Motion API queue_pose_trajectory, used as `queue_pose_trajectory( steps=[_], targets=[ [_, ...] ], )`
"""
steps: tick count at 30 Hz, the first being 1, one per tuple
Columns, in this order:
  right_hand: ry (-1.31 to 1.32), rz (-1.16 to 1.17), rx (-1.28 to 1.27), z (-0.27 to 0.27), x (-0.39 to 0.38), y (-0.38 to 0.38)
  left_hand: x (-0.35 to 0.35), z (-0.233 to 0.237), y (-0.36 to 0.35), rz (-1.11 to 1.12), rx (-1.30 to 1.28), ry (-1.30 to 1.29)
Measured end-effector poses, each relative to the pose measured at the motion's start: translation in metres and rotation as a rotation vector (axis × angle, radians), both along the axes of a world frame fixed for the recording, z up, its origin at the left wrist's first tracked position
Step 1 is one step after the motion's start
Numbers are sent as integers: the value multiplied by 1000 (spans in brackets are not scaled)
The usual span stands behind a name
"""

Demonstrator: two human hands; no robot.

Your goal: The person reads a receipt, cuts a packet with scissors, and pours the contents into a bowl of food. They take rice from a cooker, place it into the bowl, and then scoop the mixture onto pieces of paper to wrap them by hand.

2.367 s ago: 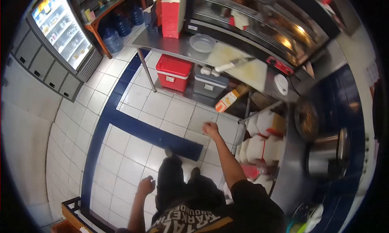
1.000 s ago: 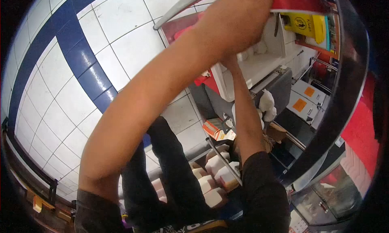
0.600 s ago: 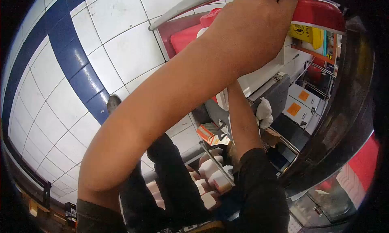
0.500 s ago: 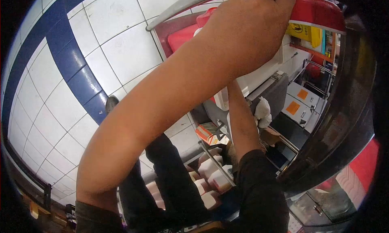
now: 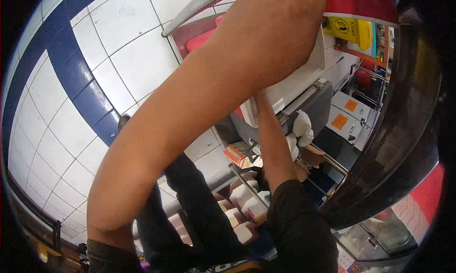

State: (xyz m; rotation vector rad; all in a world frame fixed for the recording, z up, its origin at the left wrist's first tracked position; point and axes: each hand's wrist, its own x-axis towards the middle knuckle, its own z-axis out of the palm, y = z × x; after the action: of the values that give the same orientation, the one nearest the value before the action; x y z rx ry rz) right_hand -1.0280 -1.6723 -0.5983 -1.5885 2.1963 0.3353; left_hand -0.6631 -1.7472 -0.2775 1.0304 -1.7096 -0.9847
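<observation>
My left hand [image 5: 280,23] is at the top edge, its back toward me, and its forearm crosses the view. It looks curled closed beside a red panel [image 5: 363,6], but the fingertips and anything in them are out of sight. My right forearm [image 5: 275,145] reaches up from below and passes behind the left arm, which hides the right hand. Close to the right wrist are a white surface [image 5: 297,85] and a grey case [image 5: 311,102] with metal latches. White cloth-like bundles [image 5: 302,126] hang at the case's side.
A dark curved frame [image 5: 380,145] fills the right side. Beyond it are white boxes [image 5: 344,114] with orange labels and a yellow package [image 5: 349,31]. Below are several pale jugs [image 5: 243,194], an orange-and-white box [image 5: 237,154] and a metal rail [image 5: 249,185]. White floor tiles [image 5: 126,23] lie left.
My left hand and forearm have shifted slightly left and upward in view. The right forearm sits a little further left, and the surroundings have shifted left too.
</observation>
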Motion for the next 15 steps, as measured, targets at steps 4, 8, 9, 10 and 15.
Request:
queue_pose_trajectory(
  steps=[4,8,9,10,15],
  targets=[
    [-57,121,-31,6,22,8,4,3,1,15,-13,52],
    [-77,183,-52,16,31,10,8,11,-4,-86,168,-19],
    [-79,197,-59,21,30,10,5,5,-1,-38,84,3],
    [-74,205,-67,24,28,9,2,0,1,7,4,23],
    [41,236,-77,42,-4,-19,-21,-21,-6,174,-162,80]
  ],
)
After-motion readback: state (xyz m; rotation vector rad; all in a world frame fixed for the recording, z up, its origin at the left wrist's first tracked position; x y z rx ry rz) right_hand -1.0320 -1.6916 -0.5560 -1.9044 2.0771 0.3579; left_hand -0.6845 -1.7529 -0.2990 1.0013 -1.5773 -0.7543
